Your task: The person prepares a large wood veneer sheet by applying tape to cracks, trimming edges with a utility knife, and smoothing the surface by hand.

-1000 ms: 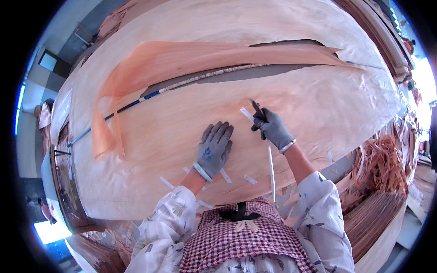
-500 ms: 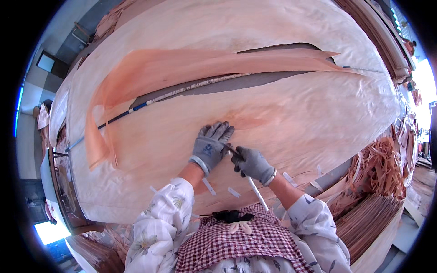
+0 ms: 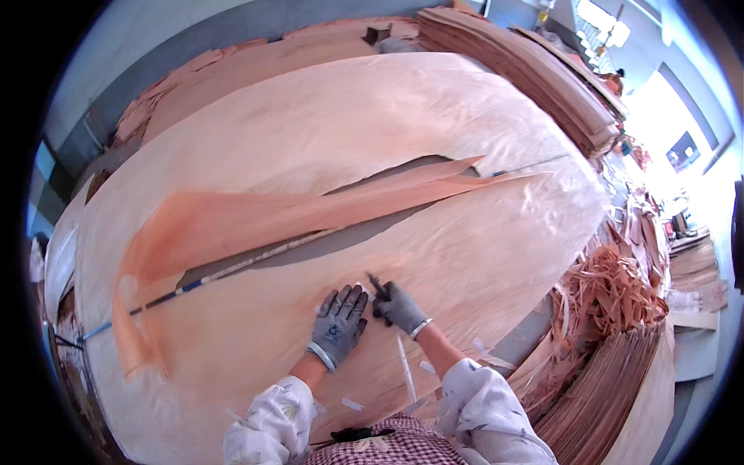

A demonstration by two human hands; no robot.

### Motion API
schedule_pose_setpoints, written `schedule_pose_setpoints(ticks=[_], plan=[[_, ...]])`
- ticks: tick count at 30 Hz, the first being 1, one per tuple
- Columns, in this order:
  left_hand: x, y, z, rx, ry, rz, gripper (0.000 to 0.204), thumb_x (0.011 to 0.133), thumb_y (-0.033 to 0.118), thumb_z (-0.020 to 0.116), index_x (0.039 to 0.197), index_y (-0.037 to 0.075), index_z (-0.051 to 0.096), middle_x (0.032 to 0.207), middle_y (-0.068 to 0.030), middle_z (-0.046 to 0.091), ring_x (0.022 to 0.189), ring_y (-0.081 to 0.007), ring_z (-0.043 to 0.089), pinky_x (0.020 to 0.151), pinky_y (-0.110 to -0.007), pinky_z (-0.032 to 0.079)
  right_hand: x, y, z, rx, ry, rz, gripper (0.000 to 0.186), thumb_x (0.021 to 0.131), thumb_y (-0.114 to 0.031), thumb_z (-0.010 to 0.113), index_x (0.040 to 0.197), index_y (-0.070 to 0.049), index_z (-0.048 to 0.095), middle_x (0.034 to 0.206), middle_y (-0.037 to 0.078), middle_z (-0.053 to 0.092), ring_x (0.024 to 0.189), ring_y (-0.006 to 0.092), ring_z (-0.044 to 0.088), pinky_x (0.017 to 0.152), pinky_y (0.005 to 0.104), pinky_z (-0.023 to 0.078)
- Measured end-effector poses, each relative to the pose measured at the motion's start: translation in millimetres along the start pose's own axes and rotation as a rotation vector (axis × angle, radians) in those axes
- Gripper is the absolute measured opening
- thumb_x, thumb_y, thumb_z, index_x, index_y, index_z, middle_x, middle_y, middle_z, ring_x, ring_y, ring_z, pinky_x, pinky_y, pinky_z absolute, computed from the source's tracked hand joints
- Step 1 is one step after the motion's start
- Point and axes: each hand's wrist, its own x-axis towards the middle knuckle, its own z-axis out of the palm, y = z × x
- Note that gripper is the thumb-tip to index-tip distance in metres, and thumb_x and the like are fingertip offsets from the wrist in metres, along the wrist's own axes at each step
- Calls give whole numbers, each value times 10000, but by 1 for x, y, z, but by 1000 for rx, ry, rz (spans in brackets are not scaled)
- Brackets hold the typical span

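Observation:
A large pale pinkish wood veneer sheet (image 3: 256,372) spreads under both hands. My left hand (image 3: 338,328), in a grey glove, lies palm down on it with the fingers stretched out. Just right of it, my gloved right hand (image 3: 401,308) is closed round a dark knife (image 3: 377,285), whose tip points up and away. A narrow white strip (image 3: 406,368) runs from below my right hand toward my apron; whether the hand touches it cannot be told. Short pieces of white tape (image 3: 352,404) lie near the close edge.
Farther out, a loose orange-tinted veneer strip (image 3: 232,225) lies across a long gap showing grey, beside a thin blue-and-white rod (image 3: 194,284). Veneer stacks stand at the near right (image 3: 601,387) and far right (image 3: 527,77). Shredded veneer scraps (image 3: 612,291) heap up on the right.
The view has swung, so the sheet sits lower and more of the far stacks shows. My right hand with the knife has drawn apart from my left hand, and the blade now points away.

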Motion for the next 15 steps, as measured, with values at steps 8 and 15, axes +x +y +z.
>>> schedule_pose_setpoints(ticks=[8, 15], plan=[[23, 3, 10, -62, -214, -1, 564, 782, 318, 608, 1295, 120, 478, 1360, -116, 427, 1265, -302, 374, 1034, -489, 266, -34, -4, -24, -89, 1, 104, 235, 834, -163, 639, 880, 38, 525, 669, 109, 617, 537, 179, 623, 463, 313, 502], [22, 6, 16, 89, -276, 4, 592, 784, 303, 597, 1332, 145, 440, 1380, -120, 402, 1268, -318, 362, 1035, -505, 254, -43, 24, -14, 74, -47, 71, 176, 872, -170, 561, 903, 2, 533, 664, 85, 599, 523, 161, 590, 474, 297, 493]])
